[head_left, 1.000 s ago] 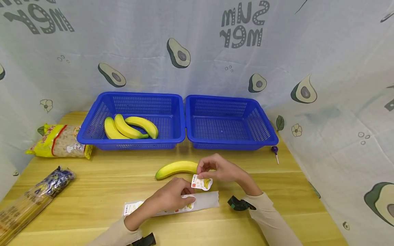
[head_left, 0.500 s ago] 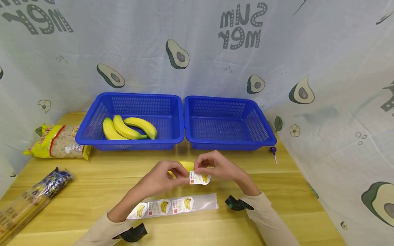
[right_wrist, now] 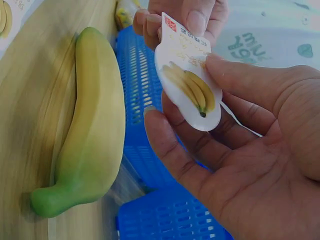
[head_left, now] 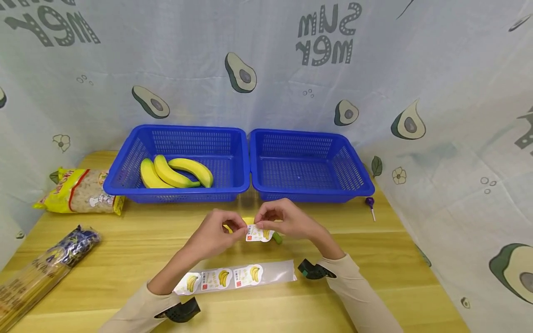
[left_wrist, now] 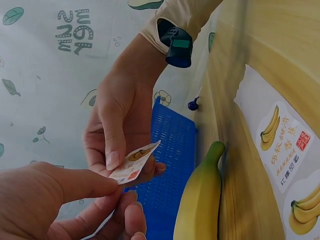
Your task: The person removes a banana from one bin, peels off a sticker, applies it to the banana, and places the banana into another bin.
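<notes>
Both hands hold one white banana sticker (head_left: 255,234) between them, above the table. My left hand (head_left: 220,232) pinches its left, text end between thumb and finger, as the left wrist view shows. With thumb and fingers my right hand (head_left: 288,219) pinches the sticker's upper edge. Beneath the hands a yellow banana (right_wrist: 95,120) with a green stem lies on the table, mostly hidden in the head view. Nearer the body lies a clear sticker strip (head_left: 278,272) bearing several more banana stickers.
Two blue baskets stand side by side at the back; the left basket (head_left: 220,190) holds bananas (head_left: 175,175), the right basket (head_left: 312,192) stands beside it. A yellow snack bag (head_left: 83,192) and a noodle pack (head_left: 50,268) lie left. A purple lollipop (head_left: 370,203) lies right.
My left hand has left the strip, moved up and taken hold of the sticker's left end. My right hand has shifted slightly left and up with the sticker, over the banana.
</notes>
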A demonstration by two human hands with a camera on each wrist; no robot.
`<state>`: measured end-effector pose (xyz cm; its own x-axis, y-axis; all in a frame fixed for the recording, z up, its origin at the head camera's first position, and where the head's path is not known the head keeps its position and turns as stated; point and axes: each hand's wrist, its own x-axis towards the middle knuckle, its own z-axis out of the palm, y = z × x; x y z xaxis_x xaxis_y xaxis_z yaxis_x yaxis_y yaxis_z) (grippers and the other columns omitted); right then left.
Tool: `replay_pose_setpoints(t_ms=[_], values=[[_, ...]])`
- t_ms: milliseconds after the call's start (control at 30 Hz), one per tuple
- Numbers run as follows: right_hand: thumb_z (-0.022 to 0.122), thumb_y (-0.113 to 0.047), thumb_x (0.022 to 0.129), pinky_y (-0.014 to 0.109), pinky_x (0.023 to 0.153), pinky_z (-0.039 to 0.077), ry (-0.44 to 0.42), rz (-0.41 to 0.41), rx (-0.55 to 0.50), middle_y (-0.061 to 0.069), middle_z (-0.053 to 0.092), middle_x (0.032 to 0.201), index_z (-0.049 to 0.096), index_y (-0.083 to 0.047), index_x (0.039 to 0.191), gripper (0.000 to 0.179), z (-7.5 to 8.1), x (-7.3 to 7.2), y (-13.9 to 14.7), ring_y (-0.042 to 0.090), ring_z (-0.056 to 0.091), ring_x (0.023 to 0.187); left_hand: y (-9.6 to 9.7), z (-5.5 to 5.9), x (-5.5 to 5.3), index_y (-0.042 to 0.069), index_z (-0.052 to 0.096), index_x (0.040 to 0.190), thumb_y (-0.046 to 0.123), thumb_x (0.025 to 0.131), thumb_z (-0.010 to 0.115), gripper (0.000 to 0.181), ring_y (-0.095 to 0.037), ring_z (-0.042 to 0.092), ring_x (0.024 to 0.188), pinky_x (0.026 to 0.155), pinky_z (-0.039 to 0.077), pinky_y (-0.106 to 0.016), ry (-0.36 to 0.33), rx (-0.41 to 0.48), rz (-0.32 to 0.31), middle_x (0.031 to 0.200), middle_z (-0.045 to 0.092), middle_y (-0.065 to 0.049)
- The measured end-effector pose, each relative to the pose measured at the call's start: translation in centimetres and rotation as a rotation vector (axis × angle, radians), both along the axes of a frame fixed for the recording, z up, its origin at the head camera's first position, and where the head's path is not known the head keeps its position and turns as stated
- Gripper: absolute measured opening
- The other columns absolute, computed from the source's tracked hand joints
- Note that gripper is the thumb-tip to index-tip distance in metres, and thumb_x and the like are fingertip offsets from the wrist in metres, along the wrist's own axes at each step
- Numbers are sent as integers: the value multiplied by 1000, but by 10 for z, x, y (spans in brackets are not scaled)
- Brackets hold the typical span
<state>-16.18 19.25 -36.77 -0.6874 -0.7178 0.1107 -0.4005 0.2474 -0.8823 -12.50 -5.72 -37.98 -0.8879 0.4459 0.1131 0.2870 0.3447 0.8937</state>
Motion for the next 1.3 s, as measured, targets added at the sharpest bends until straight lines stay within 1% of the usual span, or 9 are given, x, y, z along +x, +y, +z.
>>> replay_pose_setpoints(t_ms=[100,267,467,600,733,967,1100,1200,1300], values=[[73,8,98,29,82,63,20,-48,-7,17,74,99,73,8,104,6,0,-2,2,20,71,88,-2,1,-1,7,79,88,5,97,76,9,-13,65,82,69,56,-25,0,-9,28,86,73,2],[75,8,97,27,79,61,15,-118,-7,19,74,100,74,7,103,7,-3,-4,5,24,70,89,-5,2,-3,8,79,88,6,95,77,8,-14,65,82,68,54,-26,6,-21,81,90,73,1],[76,9,96,37,70,65,41,-178,-3,17,76,96,77,6,101,7,-9,-8,3,34,71,80,-8,0,-6,9,80,88,8,93,79,5,-13,66,81,68,52,-28,5,-38,144,92,74,0],[78,7,94,32,66,62,100,-228,24,15,78,92,78,4,99,6,-15,-9,-1,26,71,77,-7,-6,-8,8,80,85,5,92,78,7,-12,65,78,72,52,-29,29,-60,167,91,73,0],[81,4,93,27,65,59,153,-286,73,9,78,89,81,0,96,5,-21,-10,-5,15,69,79,-5,-14,-9,9,78,82,2,91,77,11,-12,62,75,75,50,-31,68,-98,197,87,70,1],[83,-4,94,24,64,56,173,-345,124,6,78,86,81,-1,96,4,-31,-12,-7,7,64,76,1,-25,-11,9,77,79,1,88,79,13,-18,56,78,75,46,-31,137,-154,267,79,61,0],[83,-2,94,24,64,55,174,-359,114,7,78,87,80,1,95,5,-35,-13,-9,8,64,76,3,-28,-11,10,77,78,0,87,80,13,-19,53,78,75,43,-32,165,-172,285,78,58,0],[81,2,93,25,66,57,170,-361,98,9,78,88,81,1,95,2,-38,-14,-10,13,66,78,3,-30,-12,10,77,78,0,86,80,13,-19,52,78,74,43,-33,171,-176,294,79,58,-1],[80,4,94,28,67,60,170,-364,86,10,78,89,81,0,96,5,-41,-15,-11,20,68,79,4,-32,-13,10,77,79,1,86,79,12,-20,53,79,74,43,-33,171,-183,307,80,57,-3]])
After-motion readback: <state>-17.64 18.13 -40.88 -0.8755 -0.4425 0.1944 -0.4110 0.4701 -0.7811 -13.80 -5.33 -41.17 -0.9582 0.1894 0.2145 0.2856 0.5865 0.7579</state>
